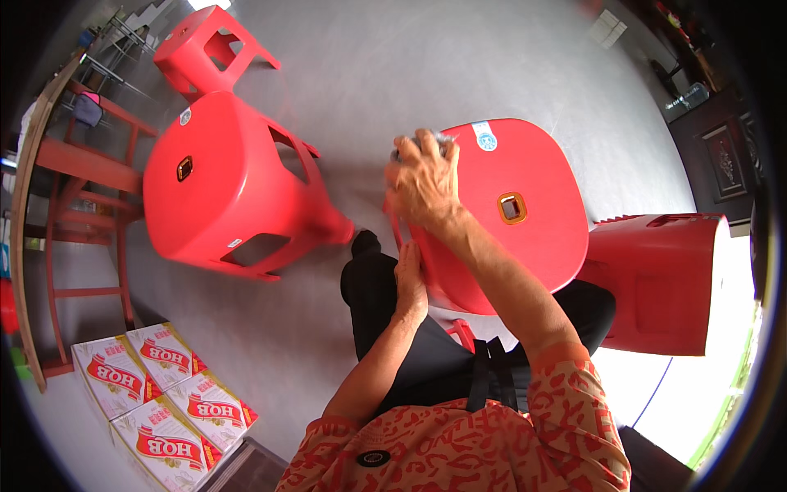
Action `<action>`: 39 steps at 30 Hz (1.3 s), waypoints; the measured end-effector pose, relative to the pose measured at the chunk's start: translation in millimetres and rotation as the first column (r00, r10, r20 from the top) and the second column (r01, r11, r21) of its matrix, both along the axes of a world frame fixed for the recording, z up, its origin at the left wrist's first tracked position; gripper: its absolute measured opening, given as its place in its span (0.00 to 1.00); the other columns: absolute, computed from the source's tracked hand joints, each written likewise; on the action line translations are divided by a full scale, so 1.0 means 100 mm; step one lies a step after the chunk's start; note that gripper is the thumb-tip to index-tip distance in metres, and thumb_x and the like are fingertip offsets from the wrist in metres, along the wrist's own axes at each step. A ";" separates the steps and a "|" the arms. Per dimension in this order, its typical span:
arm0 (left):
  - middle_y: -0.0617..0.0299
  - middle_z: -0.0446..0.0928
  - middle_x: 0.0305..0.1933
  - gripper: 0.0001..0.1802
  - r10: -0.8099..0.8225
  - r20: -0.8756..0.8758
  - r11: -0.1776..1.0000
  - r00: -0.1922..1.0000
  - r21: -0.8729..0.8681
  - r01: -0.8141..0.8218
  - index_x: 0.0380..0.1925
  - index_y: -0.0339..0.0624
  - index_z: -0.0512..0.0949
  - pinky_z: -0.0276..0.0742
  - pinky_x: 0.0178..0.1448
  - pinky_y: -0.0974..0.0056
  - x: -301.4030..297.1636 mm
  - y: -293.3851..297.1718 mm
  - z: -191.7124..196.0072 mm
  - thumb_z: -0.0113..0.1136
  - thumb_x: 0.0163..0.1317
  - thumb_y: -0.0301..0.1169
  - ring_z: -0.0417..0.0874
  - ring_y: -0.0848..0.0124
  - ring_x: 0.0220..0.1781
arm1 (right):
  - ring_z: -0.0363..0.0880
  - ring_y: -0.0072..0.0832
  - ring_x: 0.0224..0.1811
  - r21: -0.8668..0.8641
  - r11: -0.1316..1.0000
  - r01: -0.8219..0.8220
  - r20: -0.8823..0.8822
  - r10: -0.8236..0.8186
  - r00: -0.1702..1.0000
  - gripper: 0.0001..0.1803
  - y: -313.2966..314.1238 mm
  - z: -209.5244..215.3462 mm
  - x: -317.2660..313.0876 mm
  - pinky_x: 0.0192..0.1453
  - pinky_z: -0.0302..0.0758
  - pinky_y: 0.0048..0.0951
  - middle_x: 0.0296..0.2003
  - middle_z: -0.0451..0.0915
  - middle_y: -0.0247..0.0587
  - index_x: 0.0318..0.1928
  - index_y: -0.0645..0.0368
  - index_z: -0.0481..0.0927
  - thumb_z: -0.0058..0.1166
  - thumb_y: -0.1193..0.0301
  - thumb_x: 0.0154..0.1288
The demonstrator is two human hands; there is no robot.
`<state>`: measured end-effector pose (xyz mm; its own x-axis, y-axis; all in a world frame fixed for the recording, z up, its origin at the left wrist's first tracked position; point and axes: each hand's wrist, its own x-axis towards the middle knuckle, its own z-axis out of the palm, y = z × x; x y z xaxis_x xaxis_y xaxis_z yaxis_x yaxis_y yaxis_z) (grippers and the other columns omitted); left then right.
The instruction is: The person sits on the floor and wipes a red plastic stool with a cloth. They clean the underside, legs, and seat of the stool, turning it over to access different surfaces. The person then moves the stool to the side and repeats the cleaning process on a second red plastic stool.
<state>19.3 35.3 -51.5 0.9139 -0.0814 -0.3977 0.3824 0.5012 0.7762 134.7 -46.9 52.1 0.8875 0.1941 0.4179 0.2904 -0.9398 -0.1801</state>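
Note:
Between my knees stands a red plastic stool (525, 172), its square seat with rounded corners facing up. A small hole with a brown-yellow rim lies in the seat's middle, and a blue-and-white sticker (485, 136) is near its far edge. My right hand (426, 176) is at the seat's far left edge, fingers closed around a greyish, shiny wad (443, 141); its exact kind is hard to make out. Lower down, my left hand (411, 283) holds the near left side of the same stool, with some of its fingers hard to see.
To the left stands another red stool (213, 180), with a third stool (205, 51) beyond it. A red plastic tub-like object (656, 283) is at my right. Several printed cartons (164, 402) lie at lower left, beside a wooden table (33, 205). Dark carved furniture (721, 156) stands far right.

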 end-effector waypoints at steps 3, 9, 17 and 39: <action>0.68 0.74 0.40 0.18 0.012 -0.022 1.000 1.000 0.021 -0.012 0.43 0.42 0.75 0.66 0.51 0.71 0.01 0.00 -0.03 0.44 0.74 0.44 0.70 0.79 0.44 | 0.70 0.38 0.55 -0.101 0.988 0.114 -0.170 -0.130 0.977 0.08 -0.03 0.06 0.31 0.54 0.64 0.54 0.46 0.78 0.35 0.28 0.48 0.87 0.59 0.63 0.47; 0.73 0.75 0.32 0.21 0.049 -0.003 0.998 0.999 0.045 -0.049 0.40 0.46 0.76 0.60 0.30 0.74 0.02 -0.06 0.01 0.45 0.71 0.52 0.68 0.84 0.29 | 0.72 0.39 0.52 0.060 0.988 0.141 -0.107 -0.134 0.985 0.08 -0.21 -0.01 0.48 0.55 0.67 0.51 0.45 0.77 0.38 0.32 0.45 0.86 0.57 0.65 0.50; 0.66 0.75 0.45 0.23 0.074 0.097 0.995 0.993 0.057 -0.080 0.51 0.40 0.74 0.71 0.50 0.70 0.07 -0.09 0.01 0.42 0.73 0.47 0.74 0.77 0.45 | 0.70 0.48 0.59 0.179 0.977 -0.119 0.237 0.075 0.969 0.16 -0.42 -0.04 -0.47 0.57 0.71 0.47 0.50 0.73 0.42 0.44 0.48 0.80 0.60 0.72 0.53; 0.53 0.75 0.51 0.15 -0.808 0.506 0.396 0.302 0.845 -0.358 0.48 0.40 0.74 0.65 0.62 0.52 0.29 -0.82 0.98 0.60 0.62 0.28 0.73 0.56 0.58 | 0.62 0.51 0.63 0.927 0.309 0.213 0.052 -0.667 0.743 0.21 -1.55 -0.74 -1.86 0.68 0.59 0.45 0.59 0.65 0.57 0.56 0.52 0.75 0.52 0.73 0.60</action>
